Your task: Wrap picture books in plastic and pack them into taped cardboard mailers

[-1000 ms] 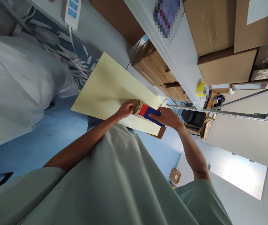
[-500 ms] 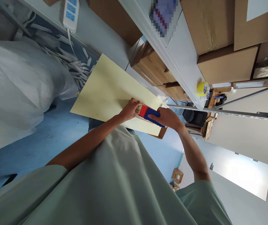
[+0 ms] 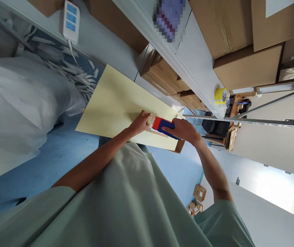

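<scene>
My right hand (image 3: 184,129) is wrapped round a narrow blue-and-red box (image 3: 165,127), its thumb lying across the blue side. The red end points toward my left hand (image 3: 139,122), whose fingers are closed on a small clear, plastic-looking piece (image 3: 151,120) at that end. Whether this piece sits inside the box or only touches it, I cannot tell. Both hands are above a large pale yellow board (image 3: 111,103). Partly hidden under the hands, a flat brown strip (image 3: 159,133) with white on it lies on the board.
Beneath the board's right corner shows a brown carton (image 3: 180,146). Cartons (image 3: 162,73) stand along the bench, with yellow tape rolls (image 3: 220,95) on the shelf above. A power strip (image 3: 71,21) lies at upper left, near white paper strips (image 3: 81,80) and a big white plastic bag (image 3: 20,113).
My left hand has shifted slightly left, away from the red end, and more of the clear piece shows. My right hand keeps its hold on the box. The view has tilted a little.
</scene>
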`<state>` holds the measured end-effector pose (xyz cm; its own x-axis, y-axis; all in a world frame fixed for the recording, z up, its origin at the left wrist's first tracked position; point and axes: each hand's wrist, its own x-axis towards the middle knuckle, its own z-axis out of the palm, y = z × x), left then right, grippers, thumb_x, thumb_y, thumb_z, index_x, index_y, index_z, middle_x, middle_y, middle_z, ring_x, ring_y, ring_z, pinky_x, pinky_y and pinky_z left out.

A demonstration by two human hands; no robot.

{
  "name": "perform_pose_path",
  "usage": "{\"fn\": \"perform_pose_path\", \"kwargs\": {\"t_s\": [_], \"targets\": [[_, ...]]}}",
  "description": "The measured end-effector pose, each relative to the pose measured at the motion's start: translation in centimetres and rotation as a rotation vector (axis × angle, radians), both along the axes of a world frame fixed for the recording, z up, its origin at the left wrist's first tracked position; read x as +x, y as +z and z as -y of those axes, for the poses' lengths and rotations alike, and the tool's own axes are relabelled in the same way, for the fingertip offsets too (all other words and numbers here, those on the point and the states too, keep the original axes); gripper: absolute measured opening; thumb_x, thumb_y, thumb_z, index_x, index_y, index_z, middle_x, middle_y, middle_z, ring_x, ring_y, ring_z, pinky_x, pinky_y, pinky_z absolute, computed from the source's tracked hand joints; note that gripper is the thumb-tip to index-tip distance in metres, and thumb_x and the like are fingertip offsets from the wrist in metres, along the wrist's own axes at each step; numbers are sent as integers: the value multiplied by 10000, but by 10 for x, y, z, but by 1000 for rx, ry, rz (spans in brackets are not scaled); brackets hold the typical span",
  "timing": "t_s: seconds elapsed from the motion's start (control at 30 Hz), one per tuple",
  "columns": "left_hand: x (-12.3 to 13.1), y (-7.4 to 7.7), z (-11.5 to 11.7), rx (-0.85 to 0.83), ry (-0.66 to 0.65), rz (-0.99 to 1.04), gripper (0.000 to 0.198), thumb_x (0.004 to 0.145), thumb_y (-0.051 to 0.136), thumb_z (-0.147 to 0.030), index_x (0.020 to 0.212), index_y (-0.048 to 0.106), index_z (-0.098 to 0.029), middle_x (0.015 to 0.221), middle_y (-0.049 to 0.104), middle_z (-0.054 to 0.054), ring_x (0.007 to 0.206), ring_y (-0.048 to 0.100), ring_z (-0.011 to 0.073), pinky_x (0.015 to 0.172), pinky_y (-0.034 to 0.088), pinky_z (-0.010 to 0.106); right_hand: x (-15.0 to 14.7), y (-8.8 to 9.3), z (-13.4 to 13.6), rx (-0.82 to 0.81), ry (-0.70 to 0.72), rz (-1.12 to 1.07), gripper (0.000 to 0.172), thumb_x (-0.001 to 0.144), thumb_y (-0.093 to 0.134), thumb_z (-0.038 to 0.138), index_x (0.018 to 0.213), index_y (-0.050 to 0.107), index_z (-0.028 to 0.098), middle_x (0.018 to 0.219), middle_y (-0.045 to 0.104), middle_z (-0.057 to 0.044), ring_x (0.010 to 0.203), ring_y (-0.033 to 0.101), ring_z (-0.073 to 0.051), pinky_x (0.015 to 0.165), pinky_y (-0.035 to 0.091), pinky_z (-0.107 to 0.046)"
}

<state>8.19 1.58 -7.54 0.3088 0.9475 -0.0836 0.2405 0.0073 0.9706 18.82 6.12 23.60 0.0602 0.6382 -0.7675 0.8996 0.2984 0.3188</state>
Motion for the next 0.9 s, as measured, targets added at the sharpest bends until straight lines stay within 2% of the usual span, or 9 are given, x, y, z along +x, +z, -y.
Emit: {"fn": "perform_pose_path", "kwargs": {"t_s": [0.17,0.3,0.47,0.6,0.73,0.9], "targets": [[-1,-1,0,-5,-18,-13,367,841,809,-122,1189,741,-213,1345,616,135,1232,672,319,1196,573,506,19,-1,-10,-25,-37,0,631,1097,560,795,1064,747,193,1060,840,-150,990,799,-299,731,463,-320],[-6,-1,-2,-14,-70,-25,421,781,810,-89,1180,747,-206,1381,615,139,1233,677,333,1180,572,505,46,-12,-13,-60,-92,-1,610,1086,599,776,978,754,196,1021,848,-151,947,810,-293,719,487,-323],[-12,-8,-4,-7,-94,-27,511,729,862,-107,1214,754,-227,1372,632,123,1236,673,347,1184,579,552,84,-43,-11,-119,-206,-57,606,1086,612,768,934,742,196,908,852,-129,821,817,-250,705,514,-301],[-15,-15,0,2,-77,-42,558,760,894,-145,1288,746,-245,1396,617,117,1268,683,328,1196,591,539,106,-74,-12,-163,-282,-129,678,1049,622,834,1047,751,168,843,844,-105,735,802,-216,686,525,-282],[-18,-13,6,-25,-41,-72,536,812,844,-179,1332,742,-258,1401,607,108,1291,686,305,1174,618,519,116,-96,-13,-200,-307,-196,667,1058,645,796,1133,753,142,903,858,-124,780,819,-223,727,550,-287],[-10,3,21,-49,71,-112,556,839,729,-129,1379,727,-263,1442,631,114,1369,680,289,1175,631,493,130,-111,-12,-189,-235,-267,582,1075,663,716,1160,771,150,1061,869,-159,1004,839,-276,806,571,-311]]}}
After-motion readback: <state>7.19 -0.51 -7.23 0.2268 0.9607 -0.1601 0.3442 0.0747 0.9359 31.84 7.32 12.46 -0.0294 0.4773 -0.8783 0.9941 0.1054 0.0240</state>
